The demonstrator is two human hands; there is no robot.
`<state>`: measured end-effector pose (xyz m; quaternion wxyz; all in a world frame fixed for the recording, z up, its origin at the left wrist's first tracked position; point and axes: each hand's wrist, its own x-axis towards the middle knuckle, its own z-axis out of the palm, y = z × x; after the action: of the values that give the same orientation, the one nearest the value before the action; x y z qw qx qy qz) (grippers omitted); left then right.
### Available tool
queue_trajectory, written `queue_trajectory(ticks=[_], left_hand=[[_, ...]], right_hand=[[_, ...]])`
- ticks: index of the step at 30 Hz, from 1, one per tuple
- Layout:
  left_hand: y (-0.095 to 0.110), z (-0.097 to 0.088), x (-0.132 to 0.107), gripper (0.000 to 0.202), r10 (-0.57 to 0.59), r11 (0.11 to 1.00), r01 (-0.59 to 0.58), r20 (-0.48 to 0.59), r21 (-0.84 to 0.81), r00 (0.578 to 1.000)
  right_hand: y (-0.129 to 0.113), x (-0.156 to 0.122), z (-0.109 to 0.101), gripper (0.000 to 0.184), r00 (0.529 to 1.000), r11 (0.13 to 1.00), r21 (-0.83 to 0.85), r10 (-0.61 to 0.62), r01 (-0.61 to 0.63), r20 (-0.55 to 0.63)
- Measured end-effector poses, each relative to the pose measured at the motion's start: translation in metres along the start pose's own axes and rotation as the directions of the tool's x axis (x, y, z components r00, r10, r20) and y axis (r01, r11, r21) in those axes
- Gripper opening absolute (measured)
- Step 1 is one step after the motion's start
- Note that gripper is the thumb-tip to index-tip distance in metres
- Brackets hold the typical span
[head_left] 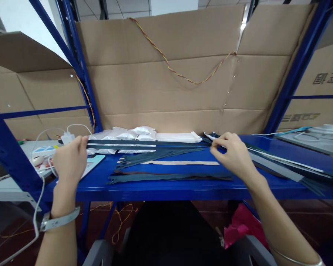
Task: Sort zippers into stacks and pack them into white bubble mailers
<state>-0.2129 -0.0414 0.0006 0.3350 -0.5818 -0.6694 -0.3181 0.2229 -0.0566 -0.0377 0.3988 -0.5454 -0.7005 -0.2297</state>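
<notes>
The blue steel shelf (183, 192) carries long zippers laid flat, side by side. A dark teal zipper (161, 155) fans out near the middle, with a beige strip (180, 162) just in front of it. Closer to the front edge, a darker zipper (169, 177) runs lengthwise. White plastic packets (122, 136) and a flat white packet (177, 137) line the back, and a bundle of zippers (288, 168) spreads across the right end, reaching the front edge.
</notes>
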Motion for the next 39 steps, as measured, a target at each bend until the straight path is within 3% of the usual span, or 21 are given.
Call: queue_trajectory(ticks=[3,5,7,10,13,15,17,19,22,25,28,30,36,39], left_hand=[[-0.015,0.017,0.000,0.045,0.009,1.000,-0.007,0.069,-0.025,0.998],[-0.018,0.026,0.000,0.045,0.038,0.998,-0.031,0.141,-0.047,0.989],[-0.018,0.031,0.000,0.047,0.046,0.998,-0.034,0.234,-0.053,0.971],[-0.013,0.033,-0.001,0.051,-0.006,1.000,0.004,0.363,0.006,0.932],[0.005,0.030,-0.005,0.047,-0.027,0.998,0.011,0.287,0.057,0.958],[0.028,0.024,-0.009,0.039,0.022,1.000,-0.025,0.178,0.013,0.984],[0.056,0.015,-0.016,0.036,0.133,0.983,-0.103,0.200,-0.155,0.971],[0.086,0.003,-0.026,0.041,0.340,0.877,-0.174,0.323,-0.447,0.883],[0.124,-0.013,-0.044,0.036,0.624,0.597,-0.181,0.311,-0.781,0.717],[0.144,-0.021,-0.058,0.027,0.731,0.425,-0.172,0.225,-0.889,0.645],[0.148,-0.021,-0.062,0.024,0.783,0.362,-0.225,0.164,-0.905,0.600],[0.148,-0.019,-0.062,0.022,0.785,0.379,-0.271,0.152,-0.885,0.601],[0.151,-0.010,-0.067,0.028,0.704,0.541,-0.372,0.165,-0.754,0.690],[0.153,-0.008,-0.068,0.029,0.670,0.610,-0.394,0.181,-0.688,0.720]], right_hand=[[0.011,0.001,-0.001,0.013,0.999,0.997,0.068,-0.031,0.033,-0.027],[0.010,0.001,-0.001,0.014,0.999,0.988,0.150,0.025,-0.029,0.030],[0.009,0.001,0.000,0.016,0.973,0.956,0.254,0.095,-0.148,0.211],[0.004,0.000,0.003,0.024,0.860,0.839,0.442,0.059,-0.318,0.507],[-0.008,0.000,0.008,0.038,0.825,0.698,0.596,-0.015,-0.396,0.565],[-0.021,-0.001,0.011,0.045,0.842,0.617,0.672,-0.027,-0.410,0.538],[-0.036,-0.002,0.014,0.048,0.873,0.547,0.738,-0.027,-0.395,0.487],[-0.052,-0.005,0.016,0.047,0.899,0.504,0.785,-0.038,-0.360,0.436],[-0.071,-0.010,0.015,0.044,0.899,0.466,0.824,-0.124,-0.322,0.421],[-0.082,-0.014,0.015,0.043,0.878,0.442,0.842,-0.207,-0.309,0.431],[-0.087,-0.016,0.018,0.041,0.881,0.421,0.857,-0.224,-0.299,0.417],[-0.089,-0.017,0.020,0.041,0.882,0.404,0.861,-0.217,-0.308,0.417],[-0.092,-0.018,0.020,0.031,0.903,0.334,0.865,-0.081,-0.374,0.422],[-0.089,-0.018,0.023,0.028,0.923,0.430,0.838,-0.029,-0.335,0.384]])
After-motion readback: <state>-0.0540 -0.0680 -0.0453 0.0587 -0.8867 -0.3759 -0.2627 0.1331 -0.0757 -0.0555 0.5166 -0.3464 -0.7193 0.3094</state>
